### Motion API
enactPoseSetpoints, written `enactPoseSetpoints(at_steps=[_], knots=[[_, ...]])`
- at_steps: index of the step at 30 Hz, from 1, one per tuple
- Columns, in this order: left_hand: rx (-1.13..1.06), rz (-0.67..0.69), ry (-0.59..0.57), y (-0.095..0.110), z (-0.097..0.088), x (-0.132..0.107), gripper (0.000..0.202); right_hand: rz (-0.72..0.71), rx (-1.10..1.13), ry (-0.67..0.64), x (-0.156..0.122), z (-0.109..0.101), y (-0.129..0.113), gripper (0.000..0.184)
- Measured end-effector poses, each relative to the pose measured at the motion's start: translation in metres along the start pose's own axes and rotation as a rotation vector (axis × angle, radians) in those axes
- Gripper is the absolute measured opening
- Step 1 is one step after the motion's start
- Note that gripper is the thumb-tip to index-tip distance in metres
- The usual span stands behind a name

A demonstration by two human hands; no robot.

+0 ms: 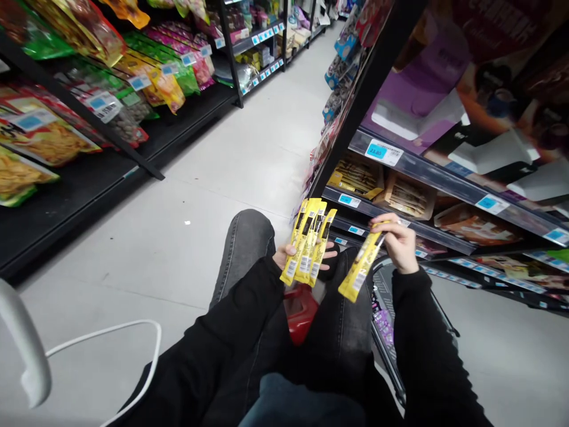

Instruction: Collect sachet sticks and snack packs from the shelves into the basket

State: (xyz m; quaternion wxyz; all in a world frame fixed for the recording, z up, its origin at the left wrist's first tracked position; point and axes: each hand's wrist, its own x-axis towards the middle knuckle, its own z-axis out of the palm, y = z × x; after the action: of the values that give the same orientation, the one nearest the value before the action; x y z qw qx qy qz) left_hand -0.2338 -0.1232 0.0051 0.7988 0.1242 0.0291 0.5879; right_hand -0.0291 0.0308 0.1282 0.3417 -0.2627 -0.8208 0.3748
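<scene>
My left hand [282, 256] holds several slim yellow stick sachets [306, 246] fanned side by side, thumb on top and fingers stretched out behind. Further right, my right hand [400, 240] pinches the upper end of more yellow stick sachet packaging [362, 264], which hangs tilted down to the left; whether it is one sachet or two together I cannot tell. Both hands are above my knees, and the two groups are apart. Just beyond them, an open box of yellow-and-black sachets [355, 176] sits on the right shelf beside a box of paler sachets [411, 194].
Shelving with a black post [377, 77] and price-tagged rails [440, 178] stands close on my right. A red object [301, 314] is between my legs, and a basket [384, 296] stands beside my right knee. Snack bags fill the left shelf [195, 124]. A white cable [104, 332] loops at lower left.
</scene>
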Motion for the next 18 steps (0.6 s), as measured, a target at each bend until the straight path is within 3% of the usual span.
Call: enactPoseSetpoints(at_steps=[3,5,11,18], knots=[[-0.003,-0.004,-0.008,0.001,0.0,-0.002,0.056,-0.028,0.09,-0.172,0.007,0.028,-0.011,0.024],[-0.02,-0.002,-0.004,0.001,0.0,-0.005,0.056,-0.022,0.109,-0.212,0.009,0.045,-0.01,0.024],[-0.056,0.04,0.019,-0.001,-0.004,-0.009,0.055,0.06,0.116,-0.12,0.005,0.074,0.012,0.024],[0.075,-0.096,0.032,-0.005,-0.014,-0.009,0.062,0.064,0.041,-0.065,0.0,0.083,0.016,0.024]])
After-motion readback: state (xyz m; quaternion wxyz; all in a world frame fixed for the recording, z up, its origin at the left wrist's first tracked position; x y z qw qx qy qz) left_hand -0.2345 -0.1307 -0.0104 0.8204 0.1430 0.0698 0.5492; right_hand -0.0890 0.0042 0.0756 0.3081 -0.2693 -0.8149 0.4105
